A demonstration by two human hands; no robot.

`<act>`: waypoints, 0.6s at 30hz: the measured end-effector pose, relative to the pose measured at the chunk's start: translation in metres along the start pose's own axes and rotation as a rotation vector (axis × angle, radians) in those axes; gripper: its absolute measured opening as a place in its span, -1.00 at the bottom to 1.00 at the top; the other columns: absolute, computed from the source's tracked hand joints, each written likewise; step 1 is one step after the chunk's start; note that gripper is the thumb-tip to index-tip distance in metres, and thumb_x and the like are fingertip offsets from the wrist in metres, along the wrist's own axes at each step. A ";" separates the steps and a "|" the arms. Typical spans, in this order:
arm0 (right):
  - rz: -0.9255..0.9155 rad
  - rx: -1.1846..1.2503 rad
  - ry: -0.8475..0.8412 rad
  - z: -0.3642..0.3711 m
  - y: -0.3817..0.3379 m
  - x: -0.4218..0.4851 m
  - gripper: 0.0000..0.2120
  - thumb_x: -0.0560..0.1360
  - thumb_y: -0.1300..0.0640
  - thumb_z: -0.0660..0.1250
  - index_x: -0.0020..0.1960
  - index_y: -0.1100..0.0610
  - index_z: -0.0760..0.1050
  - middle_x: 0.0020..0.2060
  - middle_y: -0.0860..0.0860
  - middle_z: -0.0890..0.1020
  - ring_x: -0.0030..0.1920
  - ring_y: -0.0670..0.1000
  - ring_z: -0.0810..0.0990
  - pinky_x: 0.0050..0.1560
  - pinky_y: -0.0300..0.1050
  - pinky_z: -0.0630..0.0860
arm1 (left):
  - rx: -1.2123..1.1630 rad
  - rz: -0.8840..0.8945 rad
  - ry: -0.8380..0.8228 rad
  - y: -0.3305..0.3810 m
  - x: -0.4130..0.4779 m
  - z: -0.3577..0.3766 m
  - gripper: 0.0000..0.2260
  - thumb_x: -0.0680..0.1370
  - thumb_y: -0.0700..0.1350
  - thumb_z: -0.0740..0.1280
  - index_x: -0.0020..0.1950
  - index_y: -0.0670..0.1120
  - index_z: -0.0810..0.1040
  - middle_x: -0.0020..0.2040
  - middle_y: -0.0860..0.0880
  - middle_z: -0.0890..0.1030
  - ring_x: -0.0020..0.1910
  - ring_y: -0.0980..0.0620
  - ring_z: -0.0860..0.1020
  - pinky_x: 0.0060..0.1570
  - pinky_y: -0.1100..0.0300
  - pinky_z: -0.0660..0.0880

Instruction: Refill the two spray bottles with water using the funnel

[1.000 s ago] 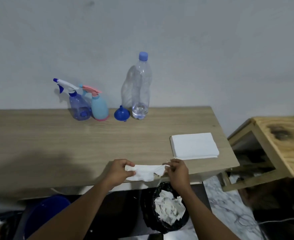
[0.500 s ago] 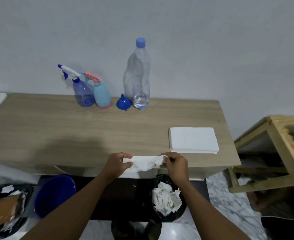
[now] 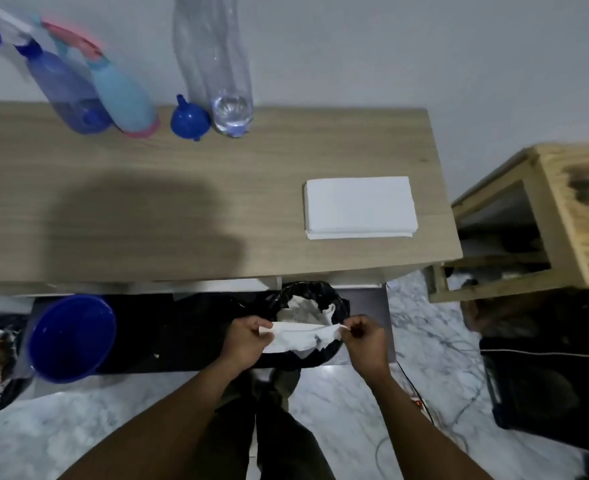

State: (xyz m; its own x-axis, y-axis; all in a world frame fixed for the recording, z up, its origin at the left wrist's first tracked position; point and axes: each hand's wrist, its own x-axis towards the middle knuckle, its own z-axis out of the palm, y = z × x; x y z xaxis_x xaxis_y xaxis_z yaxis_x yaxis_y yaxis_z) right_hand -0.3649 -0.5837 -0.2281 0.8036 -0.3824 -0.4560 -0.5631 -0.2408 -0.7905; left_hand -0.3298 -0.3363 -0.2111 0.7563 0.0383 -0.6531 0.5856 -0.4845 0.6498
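Compared with a second ago, both hands are lower: they are off the near edge of the light wood-grain worktop [image 3: 216,188] and now in front of and below it. The left hand [image 3: 248,337] and the right hand [image 3: 364,341] each pinch one end of a crumpled white paper tissue [image 3: 300,337], stretched between them. The tissue hangs directly over the round bin lined with a black bag [image 3: 343,304], which stands on the floor under the worktop's near edge and already holds white paper.

The step looks like discarding the tissue. It is limp and light, so it may catch on the liner rim or drift out. It would go better to bring the two ends together, lower it into the opening, and let go with both hands at once.

A deep blue plastic basin [image 3: 71,337] sits on the floor below the worktop's near left part. On the worktop's right side lies a stack of folded white paper napkins [image 3: 358,207]. Along its far edge stand:
- the small blue plastic funnel [image 3: 189,121], resting mouth down;
- just beside it, a tall clear plastic water bottle [image 3: 229,81] with only a little water at the bottom;
- further left, a light blue spray bottle with a pink trigger [image 3: 123,98];
- beside that, a translucent violet-blue spray bottle with a white and blue trigger [image 3: 68,95].

Both spray heads are on, so the refilling seems done.
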 end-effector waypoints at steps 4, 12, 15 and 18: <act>0.084 0.007 0.051 0.017 0.046 0.022 -0.63 0.42 0.51 0.40 -0.25 0.03 0.56 -0.27 0.04 0.65 -0.21 0.04 0.61 -0.05 -0.03 0.57 | -0.030 -0.091 -0.014 -0.025 0.025 0.033 -0.74 0.49 -0.34 0.39 0.15 -0.15 0.67 -0.01 -0.09 0.67 -0.02 -0.03 0.65 0.02 0.22 0.57; 0.118 -0.036 -0.056 0.043 0.073 0.052 -0.61 0.44 0.48 0.38 -0.04 -0.03 0.61 -0.09 -0.06 0.68 -0.01 0.06 0.67 0.13 -0.03 0.59 | -0.008 -0.088 -0.236 -0.058 0.080 0.071 -0.54 0.50 -0.43 0.37 0.39 -0.21 0.46 0.29 -0.36 0.51 0.27 -0.32 0.52 0.23 -0.11 0.47; 0.112 -0.058 -0.108 0.049 0.076 0.057 -0.57 0.47 0.40 0.36 0.25 0.02 0.59 0.08 -0.01 0.68 0.11 0.07 0.66 0.17 -0.04 0.60 | -0.004 -0.075 -0.228 -0.082 0.103 0.081 -0.45 0.38 -0.28 0.43 0.37 -0.20 0.44 0.39 -0.43 0.36 0.35 -0.35 0.44 0.31 -0.08 0.43; 0.106 -0.116 -0.137 0.049 0.064 0.051 -0.62 0.53 0.36 0.34 0.30 0.10 0.55 0.09 -0.06 0.61 0.09 -0.05 0.58 0.05 -0.38 0.52 | 0.015 -0.046 -0.216 -0.056 0.089 0.069 -0.54 0.47 -0.36 0.42 0.37 -0.30 0.47 0.34 -0.33 0.48 0.30 -0.23 0.51 0.33 -0.03 0.44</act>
State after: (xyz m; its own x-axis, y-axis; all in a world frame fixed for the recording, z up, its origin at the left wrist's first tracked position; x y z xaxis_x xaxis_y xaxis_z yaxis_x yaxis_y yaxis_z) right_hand -0.3502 -0.5746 -0.3219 0.7528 -0.2880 -0.5920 -0.6581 -0.3101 -0.6861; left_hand -0.3156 -0.3655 -0.3323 0.6478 -0.1268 -0.7512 0.6126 -0.4995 0.6126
